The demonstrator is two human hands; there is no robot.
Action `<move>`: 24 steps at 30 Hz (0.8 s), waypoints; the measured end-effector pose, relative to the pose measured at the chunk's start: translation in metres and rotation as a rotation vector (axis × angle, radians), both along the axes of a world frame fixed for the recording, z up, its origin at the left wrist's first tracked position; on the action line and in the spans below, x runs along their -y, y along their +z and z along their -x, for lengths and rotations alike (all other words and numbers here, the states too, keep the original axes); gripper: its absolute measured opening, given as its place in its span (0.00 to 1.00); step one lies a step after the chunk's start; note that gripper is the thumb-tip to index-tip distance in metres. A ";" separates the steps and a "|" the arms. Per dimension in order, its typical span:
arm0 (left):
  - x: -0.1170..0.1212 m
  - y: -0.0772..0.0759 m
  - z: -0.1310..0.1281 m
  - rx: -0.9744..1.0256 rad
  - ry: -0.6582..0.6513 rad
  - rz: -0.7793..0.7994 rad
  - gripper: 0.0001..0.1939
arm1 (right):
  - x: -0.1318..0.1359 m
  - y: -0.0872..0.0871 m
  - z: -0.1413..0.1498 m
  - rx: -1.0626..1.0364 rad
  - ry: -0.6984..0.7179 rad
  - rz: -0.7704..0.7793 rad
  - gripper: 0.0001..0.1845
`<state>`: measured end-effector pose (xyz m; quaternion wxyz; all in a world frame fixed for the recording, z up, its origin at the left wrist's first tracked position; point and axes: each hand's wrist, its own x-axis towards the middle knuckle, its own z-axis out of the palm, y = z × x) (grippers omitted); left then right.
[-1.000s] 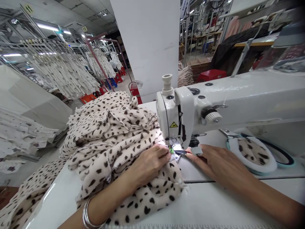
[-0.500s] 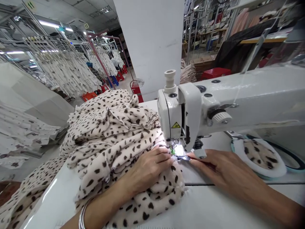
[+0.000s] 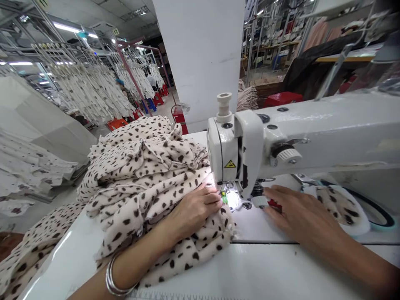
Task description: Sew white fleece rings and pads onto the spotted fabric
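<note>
Cloth (image 3: 134, 179) is lying mostly left of the machine (image 3: 218, 143). The left hand (image 3: 193, 210), fingers curled, is holding it beside the green part (image 3: 224, 197); light tension is likely limiting puckers. The right hand (image 3: 300, 214), nearly closed, is gripping a red tool (image 3: 275, 205).

Bright white glow (image 3: 232, 200) beneath sewing head (image 3: 223, 150); ceiling tubes (image 3: 67, 28) glaring; edges stretched; top-right corner dark

A white table (image 3: 265, 266) bears spotted fabric (image 3: 150, 166) (heaped, rumpled) and a sewing machine (image 3: 328, 135).
</note>
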<state>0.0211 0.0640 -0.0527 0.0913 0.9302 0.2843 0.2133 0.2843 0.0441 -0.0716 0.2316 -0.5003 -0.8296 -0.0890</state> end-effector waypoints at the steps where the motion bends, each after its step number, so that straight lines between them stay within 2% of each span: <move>1: -0.001 -0.001 0.001 0.008 -0.003 0.018 0.17 | -0.001 -0.003 -0.003 0.017 -0.044 -0.026 0.19; 4: -0.005 -0.004 0.003 0.034 -0.012 0.084 0.15 | -0.004 -0.010 -0.008 0.087 -0.123 -0.046 0.19; 7: -0.006 -0.002 0.003 0.041 0.015 0.150 0.14 | -0.004 -0.012 -0.008 0.142 -0.121 -0.056 0.17; 12: -0.007 0.000 0.000 0.040 0.050 0.210 0.13 | -0.003 -0.012 -0.002 0.150 -0.142 -0.155 0.17; 18: -0.006 -0.003 0.001 -0.002 0.048 0.105 0.14 | -0.003 -0.016 0.000 0.192 -0.155 -0.221 0.16; 24: -0.006 -0.004 0.005 -0.047 -0.013 -0.003 0.15 | -0.001 -0.020 0.003 0.146 -0.131 -0.221 0.14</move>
